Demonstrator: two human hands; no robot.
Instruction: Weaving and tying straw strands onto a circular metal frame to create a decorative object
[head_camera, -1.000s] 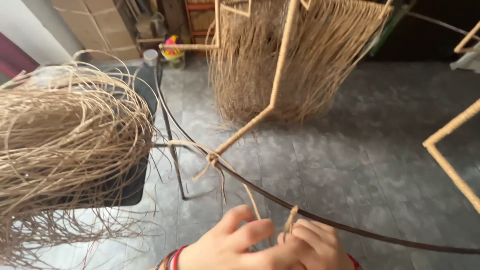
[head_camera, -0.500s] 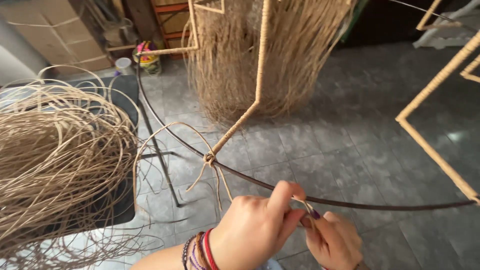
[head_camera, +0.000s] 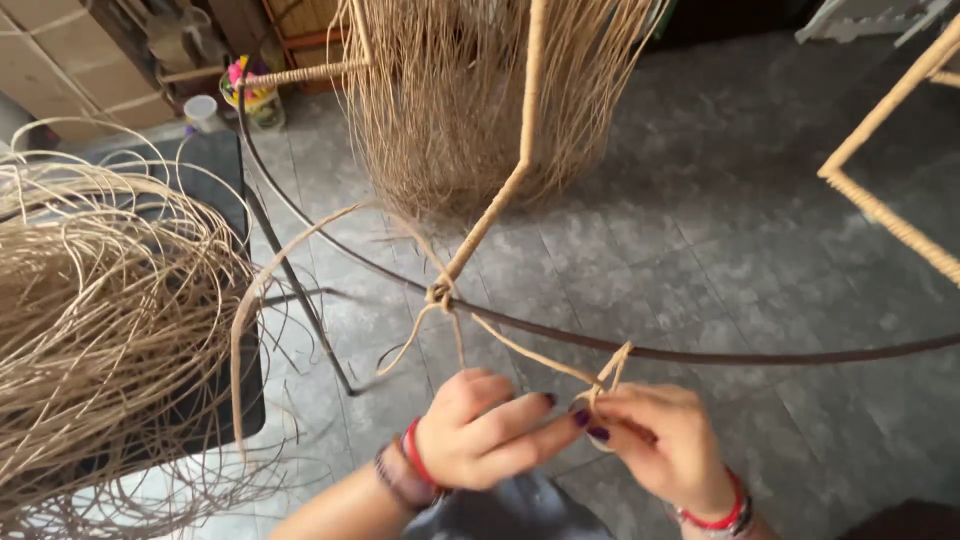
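1. Your left hand (head_camera: 480, 430) sits just below the dark metal hoop (head_camera: 700, 352), fingers curled, thumb and forefinger pinched on a tan rattan strand (head_camera: 530, 350).
2. Your right hand (head_camera: 655, 440) is just below the hoop too, touching the left at the fingertips, and it is pinched on the same strand (the two hands meet at one point).
3. The strand loops over the hoop right above your fingertips, then runs up and left along the hoop to a knot (head_camera: 438, 294).
4. That knot sits on the hoop where a rattan-wrapped rod (head_camera: 520, 170) comes down to meet it; loose ends hang below the knot.
5. A long free strand arcs from the knot out to the left of the hoop and drops toward the floor.
6. Left of the hoop, a big bundle of loose rattan (head_camera: 100, 330) lies on a dark chair (head_camera: 215, 180).
7. Behind the hoop hangs a thick curtain of rattan fibres (head_camera: 440, 110), reaching the grey tiled floor (head_camera: 720, 200).
8. To the right, above the hoop, another wrapped frame corner (head_camera: 880, 200) shows (only partly in view).
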